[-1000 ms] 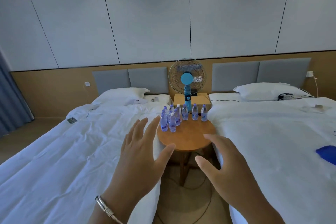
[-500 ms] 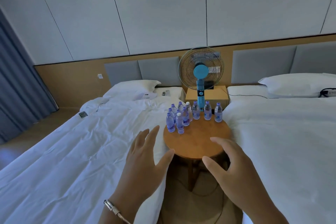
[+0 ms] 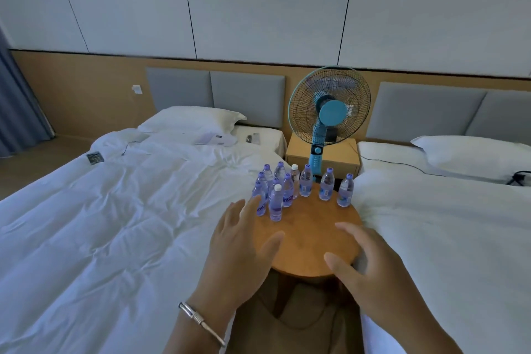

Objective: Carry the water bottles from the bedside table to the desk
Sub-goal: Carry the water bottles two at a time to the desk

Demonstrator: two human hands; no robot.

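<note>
1. The bottles point(image 3: 300, 190) stood upright in a cluster on the far part of the round wooden counter point(image 3: 310, 238), most with blue caps, two with white caps
2. The tightest group sat at the far left of the counter top; three more bottles stood in a loose row toward the right rim, the last one just beside the right bed point(image 3: 448, 238)
3. The left hand point(image 3: 238, 250) was held out over the near left edge of the counter, fingers straight and spread, holding nothing; its fingertips were just short of the nearest bottles, and whether they touched one could not be told
4. A silver bangle point(image 3: 201, 323) circled the left wrist
5. The right hand point(image 3: 370, 264) reached over the near right edge of the counter, fingers loosely extended and apart, also gripping nothing
6. The counter stood in the gap between two beds with white covers; the left bed point(image 3: 115, 224) lay wrinkled, with a pillow point(image 3: 192, 121) at its head
7. Behind the bottles a blue fan point(image 3: 329, 112) rose in front of a light wooden nightstand point(image 3: 347, 156) against the wall
8. Grey padded headboards point(image 3: 215, 95) ran behind both beds, and a grey curtain point(image 3: 20, 112) hung at the far left
</note>
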